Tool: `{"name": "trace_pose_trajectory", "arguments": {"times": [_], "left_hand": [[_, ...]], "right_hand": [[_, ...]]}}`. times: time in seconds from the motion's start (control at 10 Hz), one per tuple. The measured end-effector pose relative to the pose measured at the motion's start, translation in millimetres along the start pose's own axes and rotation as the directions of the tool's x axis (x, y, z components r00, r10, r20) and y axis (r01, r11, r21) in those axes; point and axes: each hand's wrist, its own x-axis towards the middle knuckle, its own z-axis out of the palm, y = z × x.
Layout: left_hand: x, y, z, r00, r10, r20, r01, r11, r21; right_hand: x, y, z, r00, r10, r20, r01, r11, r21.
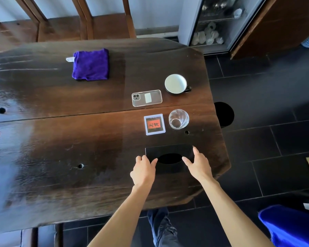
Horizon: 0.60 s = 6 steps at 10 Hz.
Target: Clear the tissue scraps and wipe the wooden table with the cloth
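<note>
Head view looked down on the wooden table (61,139). Both hands were at a black tissue box (169,154) near the table's right end — left hand (144,172) touched its left edge, fingers loosely curled, right hand (198,165) rested fingers on its right side and top. Neither hand was clenched; whether they gripped the box or just touched it could not be told. No tissue showed in the box's oval opening. No tissue scraps were visible anywhere on the table, so that part looked done or hidden. The purple cloth (91,64) lay folded at the far left-centre of the table, well apart from both hands, untouched. Table surface showed streaky glare — could not tell if wiped. A phone in a clear case (147,98), white cup (176,84), empty glass (178,119) and a small framed card (154,124) stood in a cluster beyond the box. Judged: wiping was not yet under way, cloth not picked up.
</note>
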Motion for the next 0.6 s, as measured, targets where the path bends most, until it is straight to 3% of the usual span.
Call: {"name": "trace_pose_trajectory", "arguments": {"times": [0.4, 0.5, 0.6], "left_hand": [[8, -17, 6, 0.998, 0.052, -0.043, -0.054, 0.996, -0.067], [5, -17, 6, 0.996, 0.073, -0.044, -0.076, 0.994, -0.081], [-1, -23, 6, 0.989, 0.065, -0.136, -0.082, 0.988, -0.129]], "right_hand": [[1, 5, 3, 1.000, -0.020, -0.005, 0.020, 1.000, -0.007], [0, 6, 2, 1.000, -0.025, 0.013, 0.024, 0.999, 0.042], [-2, 4, 0, 1.000, 0.002, -0.004, -0.001, 0.987, 0.158]]}}
